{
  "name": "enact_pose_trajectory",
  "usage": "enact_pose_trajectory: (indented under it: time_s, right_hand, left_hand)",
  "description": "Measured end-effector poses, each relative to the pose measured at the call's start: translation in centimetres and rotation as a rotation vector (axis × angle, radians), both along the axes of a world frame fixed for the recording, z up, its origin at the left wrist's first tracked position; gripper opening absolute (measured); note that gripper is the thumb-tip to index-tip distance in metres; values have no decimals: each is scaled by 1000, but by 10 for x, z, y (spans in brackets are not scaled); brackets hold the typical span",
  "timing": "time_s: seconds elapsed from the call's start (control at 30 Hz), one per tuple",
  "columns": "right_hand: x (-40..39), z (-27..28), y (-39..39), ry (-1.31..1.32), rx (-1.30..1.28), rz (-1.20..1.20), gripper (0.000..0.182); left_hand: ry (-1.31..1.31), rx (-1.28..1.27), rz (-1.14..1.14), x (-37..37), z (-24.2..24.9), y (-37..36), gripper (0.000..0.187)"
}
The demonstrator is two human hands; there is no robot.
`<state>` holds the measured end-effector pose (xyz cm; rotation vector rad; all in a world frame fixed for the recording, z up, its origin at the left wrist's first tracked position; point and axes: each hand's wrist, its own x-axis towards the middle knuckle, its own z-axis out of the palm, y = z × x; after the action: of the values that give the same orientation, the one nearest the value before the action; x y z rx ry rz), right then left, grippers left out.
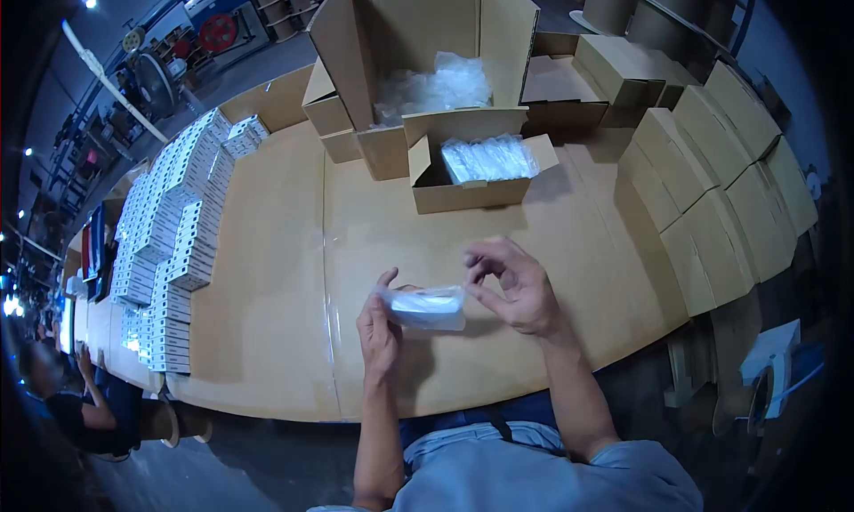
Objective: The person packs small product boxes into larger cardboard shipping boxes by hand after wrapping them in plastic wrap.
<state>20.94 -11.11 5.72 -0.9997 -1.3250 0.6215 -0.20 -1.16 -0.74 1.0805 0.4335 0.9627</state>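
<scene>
A small packet in clear, shiny plastic wrap (425, 307) is held above the cardboard-covered table, with something pale inside that I cannot make out. My left hand (381, 332) grips its left end, the thumb on the near side. Close to the packet's right end is my right hand (519, 290), fingers curled and thumb apart, with nothing visible between them. Beyond both hands stands an open cardboard box (471, 197) with bubble-wrapped packets (489, 160) inside it.
Stacks of small white boxes (182, 183) line the table's left side. Behind the small box, a large open carton (507, 40) holds loose bubble wrap (436, 89). Closed brown boxes (712, 218) are stacked at right. Another person (84, 396) sits at far left.
</scene>
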Motion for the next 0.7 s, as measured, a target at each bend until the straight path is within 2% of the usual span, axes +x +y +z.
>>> enact_pose_trajectory:
  time_s: [0.03,0.13,0.17,0.27,0.3,0.43,0.53,0.57,0.67,0.7]
  right_hand:
    - [-5,-5,4,219,39,-1,67]
    - [-13,-2,1,148,-106,-119,72]
    - [-15,-16,1,77,-180,-130,68]
    - [-30,-49,4,176,-285,-99,55]
    - [-32,-50,4,226,-282,-118,41]
    - [-25,-53,2,355,-207,-33,36]
    - [-20,-57,-1,264,-167,-51,37]
    - [-19,-56,-4,287,-223,-33,33]
    - [-19,-41,-9,26,-352,-172,22]
    - [-19,-41,-9,26,-340,-198,19]
  left_hand:
    - [-23,-20,40,3,6,-4,57]
    - [46,-3,135,9,23,-11,56]
    - [101,6,190,12,29,-16,55]
    - [115,-6,240,16,28,-22,57]
    - [72,-21,194,15,31,-24,49]
    - [241,131,89,14,37,-29,33]
    - [270,-136,-36,9,28,-28,31]
    - [276,-124,-18,9,20,-27,27]
    - [292,-104,82,13,16,-27,24]
    - [318,-85,86,13,15,-27,25]
